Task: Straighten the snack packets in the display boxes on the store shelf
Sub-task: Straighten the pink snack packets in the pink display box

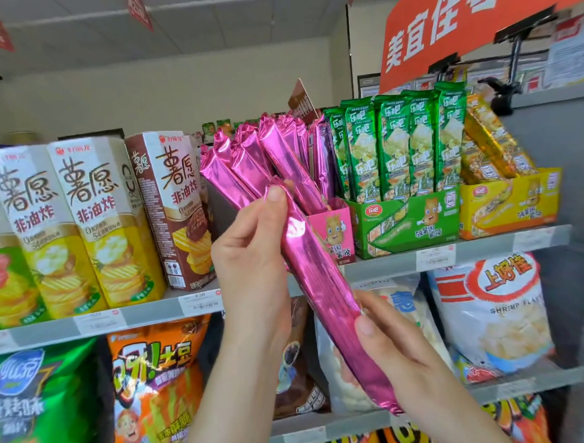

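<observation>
Held packet: you have one pink packet [320,280] out of its box, slanting across the centre of the frame, top end at upper left.
Left hand: your left hand [251,246] pinches its upper end, thumb on the near face.
Right hand: your right hand [393,347] grips the lower end, fingers wrapped behind.
Looks done: the green packets [397,143] stand upright and even in the green box [408,226], right of centre.
Looks left: the pink packets in the box [247,159] fan out and lean left in the pink box [331,229]. The yellow packets [491,142] slant in the yellow box [510,201] at the far right. Your held packet has yet to go back.
Materials: long, narrow, shiny foil sleeves with crimped ends, likely slippery and easily creased. The boxes are printed card with cut-down fronts.
</observation>
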A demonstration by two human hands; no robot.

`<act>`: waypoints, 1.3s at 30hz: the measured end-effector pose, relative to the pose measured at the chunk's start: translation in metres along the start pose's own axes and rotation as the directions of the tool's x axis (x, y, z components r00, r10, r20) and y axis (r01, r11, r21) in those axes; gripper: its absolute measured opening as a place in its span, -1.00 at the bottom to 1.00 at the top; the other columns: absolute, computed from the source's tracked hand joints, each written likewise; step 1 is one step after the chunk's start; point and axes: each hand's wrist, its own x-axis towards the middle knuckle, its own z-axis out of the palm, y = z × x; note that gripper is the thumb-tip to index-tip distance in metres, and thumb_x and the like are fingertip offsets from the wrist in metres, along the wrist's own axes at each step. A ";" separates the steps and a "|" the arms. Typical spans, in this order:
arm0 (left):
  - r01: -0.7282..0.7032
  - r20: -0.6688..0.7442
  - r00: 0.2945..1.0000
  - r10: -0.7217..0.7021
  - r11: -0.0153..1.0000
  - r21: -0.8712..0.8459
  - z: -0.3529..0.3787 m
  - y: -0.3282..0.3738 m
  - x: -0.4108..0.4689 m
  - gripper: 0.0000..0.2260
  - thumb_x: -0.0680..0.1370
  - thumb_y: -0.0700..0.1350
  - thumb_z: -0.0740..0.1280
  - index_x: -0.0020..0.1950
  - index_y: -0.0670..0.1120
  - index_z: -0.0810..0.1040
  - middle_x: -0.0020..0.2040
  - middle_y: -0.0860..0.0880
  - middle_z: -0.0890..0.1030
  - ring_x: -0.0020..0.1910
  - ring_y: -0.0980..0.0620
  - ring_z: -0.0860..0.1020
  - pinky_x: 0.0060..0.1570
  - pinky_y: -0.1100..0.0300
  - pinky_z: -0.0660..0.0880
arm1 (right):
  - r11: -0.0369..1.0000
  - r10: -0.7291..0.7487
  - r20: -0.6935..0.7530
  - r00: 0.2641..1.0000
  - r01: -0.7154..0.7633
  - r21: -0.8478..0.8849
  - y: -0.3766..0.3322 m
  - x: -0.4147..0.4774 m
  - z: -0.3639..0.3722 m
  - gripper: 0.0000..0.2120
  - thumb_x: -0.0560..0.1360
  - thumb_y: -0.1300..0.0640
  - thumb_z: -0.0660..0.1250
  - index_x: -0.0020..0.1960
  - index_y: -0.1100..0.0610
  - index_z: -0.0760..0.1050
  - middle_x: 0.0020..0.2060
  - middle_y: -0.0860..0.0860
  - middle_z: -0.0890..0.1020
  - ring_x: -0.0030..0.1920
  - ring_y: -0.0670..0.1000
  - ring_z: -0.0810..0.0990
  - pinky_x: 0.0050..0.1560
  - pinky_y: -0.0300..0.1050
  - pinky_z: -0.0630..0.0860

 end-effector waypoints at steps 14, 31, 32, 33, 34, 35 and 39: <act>0.086 0.134 0.988 -0.073 0.992 -0.090 0.007 -0.016 -0.043 -0.51 0.32 0.02 0.58 0.19 -0.10 0.60 0.10 -0.12 0.66 0.07 -0.06 0.60 0.26 -0.15 0.44 | 0.976 -0.026 -0.096 0.995 0.046 0.211 -0.010 -0.026 -0.007 -0.76 0.34 -0.32 0.24 -0.26 -0.20 0.56 -0.08 -0.18 0.32 -0.02 -0.17 0.26 0.06 -0.14 0.23; 0.068 0.181 0.981 -0.064 0.998 -0.016 0.009 -0.030 -0.071 -0.71 0.36 -0.04 0.52 0.06 -0.01 0.65 -0.08 -0.06 0.69 -0.12 0.01 0.63 -0.10 0.14 0.57 | 0.701 0.118 0.096 0.988 -0.151 0.697 0.005 -0.032 -0.033 -0.66 0.35 -0.07 0.41 -0.07 0.19 0.69 -0.14 0.22 0.66 -0.33 -0.05 0.59 -0.38 -0.26 0.50; 0.072 0.179 0.982 -0.061 0.996 -0.055 0.009 -0.028 -0.069 -0.72 0.39 -0.06 0.50 0.07 -0.04 0.64 -0.08 -0.07 0.68 -0.11 0.00 0.62 -0.08 0.12 0.57 | 0.674 0.098 0.131 0.987 -0.163 0.721 0.007 -0.032 -0.036 -0.60 0.36 -0.07 0.46 0.02 0.24 0.67 -0.09 0.27 0.65 -0.32 -0.02 0.59 -0.36 -0.24 0.52; 0.080 0.184 0.981 -0.064 0.993 -0.081 0.011 -0.026 -0.068 -0.75 0.42 -0.08 0.48 0.08 -0.06 0.62 -0.09 -0.08 0.66 -0.13 -0.01 0.60 -0.08 0.11 0.57 | 0.678 0.072 0.167 0.983 -0.171 0.715 0.009 -0.033 -0.039 -0.51 0.33 -0.10 0.53 0.08 0.25 0.65 -0.05 0.30 0.66 -0.29 0.01 0.61 -0.32 -0.23 0.55; 0.092 0.193 0.979 -0.072 0.991 -0.099 0.012 -0.025 -0.067 -0.78 0.46 -0.11 0.45 0.09 -0.08 0.61 -0.09 -0.09 0.66 -0.14 0.00 0.60 -0.10 0.12 0.56 | 0.702 0.051 0.186 0.981 -0.168 0.692 0.010 -0.032 -0.040 -0.43 0.26 -0.13 0.59 0.11 0.22 0.65 -0.04 0.29 0.67 -0.26 0.03 0.64 -0.28 -0.22 0.57; 0.112 0.203 0.975 -0.087 0.987 -0.118 0.014 -0.024 -0.067 -0.80 0.50 -0.14 0.39 0.11 -0.10 0.59 -0.07 -0.11 0.67 -0.14 0.00 0.60 -0.13 0.14 0.56 | 0.737 0.045 0.183 0.982 -0.156 0.658 0.009 -0.032 -0.041 -0.38 0.18 -0.17 0.62 0.11 0.16 0.66 -0.04 0.27 0.69 -0.24 0.05 0.67 -0.26 -0.23 0.58; 0.255 0.244 0.949 -0.201 0.944 -0.211 0.019 -0.022 -0.064 -0.62 0.51 -0.16 0.23 0.30 -0.26 0.45 0.07 -0.24 0.66 -0.11 -0.07 0.61 -0.12 0.14 0.57 | 0.894 0.014 0.028 0.999 -0.026 0.448 0.009 -0.033 -0.035 -0.43 0.11 -0.21 0.63 0.09 -0.10 0.67 -0.06 0.15 0.73 -0.10 0.22 0.71 -0.21 -0.23 0.60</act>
